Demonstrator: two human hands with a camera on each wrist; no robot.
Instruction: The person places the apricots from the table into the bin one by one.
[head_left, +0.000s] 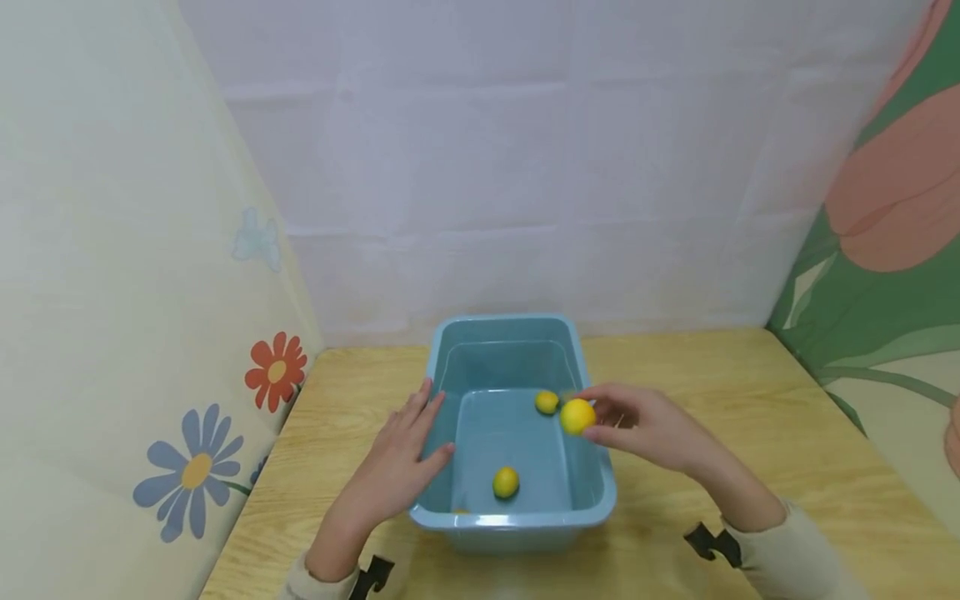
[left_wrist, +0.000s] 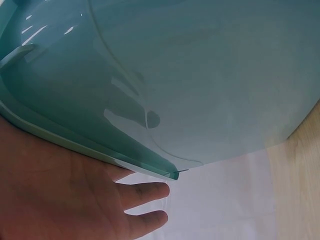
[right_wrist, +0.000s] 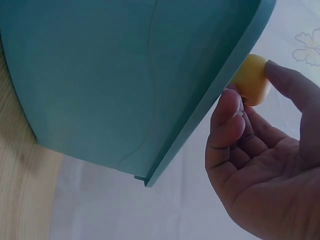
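A blue-green plastic basin (head_left: 512, 521) stands on the wooden table. My right hand (head_left: 652, 425) pinches a yellow lemon (head_left: 577, 416) between thumb and fingertips, above the basin's right rim. The right wrist view has this lemon (right_wrist: 252, 80) just past the rim, with the other fingers curled beneath. Along the left rim lies my left hand (head_left: 397, 462), fingers straight and spread. The left wrist view shows its palm (left_wrist: 60, 195) against the outside of the rim. Inside the basin are a lemon (head_left: 547, 402) near the right wall and another lemon (head_left: 506, 482) nearer the front.
An orange-yellow bit (head_left: 461, 511) peeks over the basin's front rim, mostly hidden. Table surface (head_left: 697, 375) extends to both sides of the basin. A white cloth backdrop (head_left: 480, 167) rises behind, with a flower-printed panel (head_left: 112, 292) at left and a green-and-pink panel (head_left: 900, 250) at right.
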